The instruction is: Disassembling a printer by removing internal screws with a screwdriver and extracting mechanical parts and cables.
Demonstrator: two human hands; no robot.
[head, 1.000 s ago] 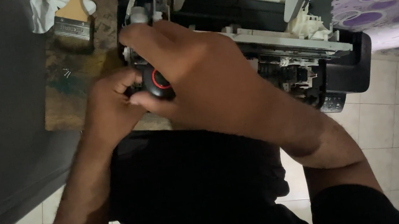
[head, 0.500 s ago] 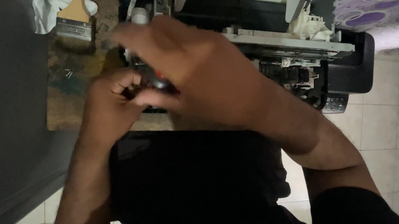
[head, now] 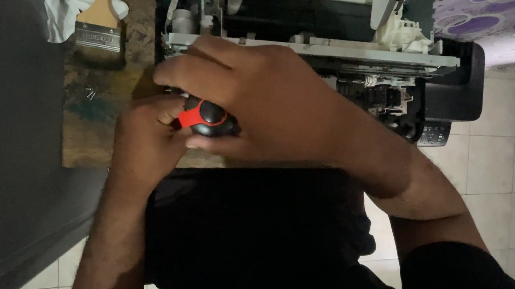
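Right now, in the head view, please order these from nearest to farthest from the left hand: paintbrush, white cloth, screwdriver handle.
1. Screwdriver handle: touching the left hand, between both hands.
2. Paintbrush: on the wooden board, up beyond it.
3. White cloth: top edge, beside the brush, slightly farther.

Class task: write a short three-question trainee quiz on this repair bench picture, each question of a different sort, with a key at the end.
1. True or false: the right hand lies over the red and black screwdriver handle.
2. Which tool lies on the wooden board at the upper left? A) paintbrush B) hammer C) pliers
3. Fill in: the opened printer sits on the board, and the floor below is covered with pale ____.

Key
1. True; the left hand closes on it from the other side.
2. A, the paintbrush, beside a white cloth.
3. Tiles.
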